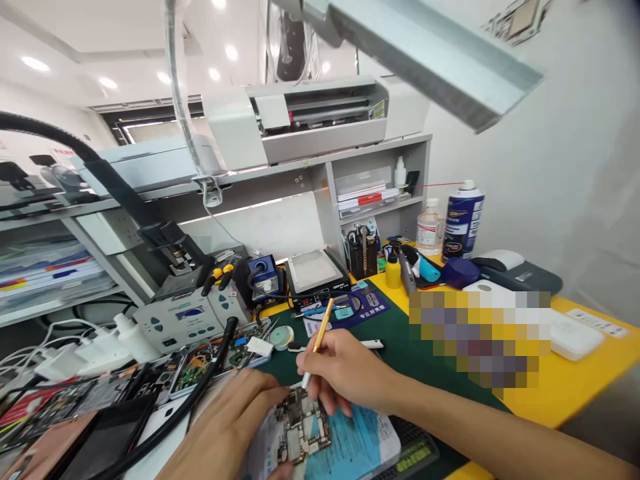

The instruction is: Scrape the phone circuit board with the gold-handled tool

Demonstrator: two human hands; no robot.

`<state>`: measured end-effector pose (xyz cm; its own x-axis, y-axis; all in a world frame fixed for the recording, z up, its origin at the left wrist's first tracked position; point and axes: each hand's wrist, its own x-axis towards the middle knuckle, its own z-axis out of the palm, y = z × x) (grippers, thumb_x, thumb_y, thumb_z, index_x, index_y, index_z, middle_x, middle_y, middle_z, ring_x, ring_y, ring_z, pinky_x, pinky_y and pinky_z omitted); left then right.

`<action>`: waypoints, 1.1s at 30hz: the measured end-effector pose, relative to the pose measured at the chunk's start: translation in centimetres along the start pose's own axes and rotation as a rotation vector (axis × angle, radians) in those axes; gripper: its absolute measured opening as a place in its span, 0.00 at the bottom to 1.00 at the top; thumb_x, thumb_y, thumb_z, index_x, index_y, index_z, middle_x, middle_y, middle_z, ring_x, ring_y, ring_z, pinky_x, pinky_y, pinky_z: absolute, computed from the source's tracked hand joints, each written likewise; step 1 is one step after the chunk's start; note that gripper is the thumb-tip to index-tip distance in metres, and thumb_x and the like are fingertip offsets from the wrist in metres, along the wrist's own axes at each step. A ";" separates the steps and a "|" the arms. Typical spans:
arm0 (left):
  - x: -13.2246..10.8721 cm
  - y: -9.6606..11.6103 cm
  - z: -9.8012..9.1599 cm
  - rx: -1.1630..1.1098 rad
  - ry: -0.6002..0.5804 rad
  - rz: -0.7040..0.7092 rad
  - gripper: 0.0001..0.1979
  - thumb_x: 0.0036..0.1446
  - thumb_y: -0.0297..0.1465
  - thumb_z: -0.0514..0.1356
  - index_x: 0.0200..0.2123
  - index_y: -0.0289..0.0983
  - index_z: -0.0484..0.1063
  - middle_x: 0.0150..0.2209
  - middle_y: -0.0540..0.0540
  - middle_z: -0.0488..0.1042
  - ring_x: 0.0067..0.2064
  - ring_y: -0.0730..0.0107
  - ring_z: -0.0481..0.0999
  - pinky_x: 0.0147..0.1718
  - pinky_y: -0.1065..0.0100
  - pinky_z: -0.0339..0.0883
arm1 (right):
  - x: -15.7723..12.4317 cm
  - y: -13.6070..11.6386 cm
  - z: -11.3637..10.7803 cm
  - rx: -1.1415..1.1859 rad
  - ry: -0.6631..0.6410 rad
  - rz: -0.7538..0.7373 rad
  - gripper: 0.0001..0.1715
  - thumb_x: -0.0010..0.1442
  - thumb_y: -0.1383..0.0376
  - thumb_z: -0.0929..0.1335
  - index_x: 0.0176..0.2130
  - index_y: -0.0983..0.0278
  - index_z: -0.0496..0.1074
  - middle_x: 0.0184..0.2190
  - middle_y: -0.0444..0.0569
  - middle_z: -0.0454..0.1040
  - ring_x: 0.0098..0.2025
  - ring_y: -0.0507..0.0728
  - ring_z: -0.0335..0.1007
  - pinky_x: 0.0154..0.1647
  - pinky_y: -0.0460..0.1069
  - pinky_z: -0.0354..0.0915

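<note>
My right hand (345,367) pinches a slim pen-like tool (324,327), gold on its upper part and white lower down. Its tip points down at the upper edge of a phone circuit board (303,430), and I cannot tell whether it touches. My left hand (237,407) lies along the left side of the board, fingers at the upper edge and thumb at the lower edge, steadying it. Beneath the board is a blue and white pad (355,440), smudged with dark streaks.
A black hose (210,373) curves past my left forearm. Phone parts (110,427) crowd the left side. Behind stand a grey control station (187,317) and a flat heating plate (315,270). A spray can (463,220) and bottle (429,227) stand back right; a metal lamp arm (425,60) hangs overhead.
</note>
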<state>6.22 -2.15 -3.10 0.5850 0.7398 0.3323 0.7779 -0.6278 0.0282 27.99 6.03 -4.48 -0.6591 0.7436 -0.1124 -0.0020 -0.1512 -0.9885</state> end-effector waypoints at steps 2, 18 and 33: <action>0.6 -0.2 0.3 -0.002 -0.037 -0.006 0.30 0.53 0.39 0.67 0.59 0.41 0.67 0.50 0.44 0.73 0.49 0.60 0.76 0.48 0.63 0.75 | -0.2 -0.1 0.1 -0.032 0.000 0.005 0.09 0.65 0.62 0.66 0.34 0.65 0.67 0.22 0.41 0.72 0.13 0.46 0.61 0.08 0.40 0.54; -1.5 -2.9 4.5 -0.128 0.053 0.044 0.34 0.58 0.46 0.67 0.64 0.44 0.62 0.54 0.47 0.74 0.51 0.62 0.74 0.53 0.68 0.70 | -1.2 -0.1 0.6 -0.211 0.082 0.135 0.12 0.69 0.58 0.66 0.38 0.63 0.65 0.27 0.42 0.75 0.17 0.45 0.58 0.18 0.41 0.53; -1.1 -3.3 5.2 -0.127 0.217 0.129 0.20 0.70 0.43 0.52 0.59 0.43 0.68 0.48 0.49 0.78 0.46 0.66 0.75 0.44 0.71 0.71 | -1.7 0.0 0.9 -0.248 0.099 0.179 0.13 0.67 0.56 0.68 0.37 0.62 0.66 0.28 0.43 0.73 0.20 0.47 0.61 0.21 0.43 0.54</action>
<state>4.22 0.40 -8.44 0.6036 0.5917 0.5343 0.6575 -0.7485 0.0861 28.45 4.22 -4.25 -0.5565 0.7809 -0.2838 0.2985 -0.1308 -0.9454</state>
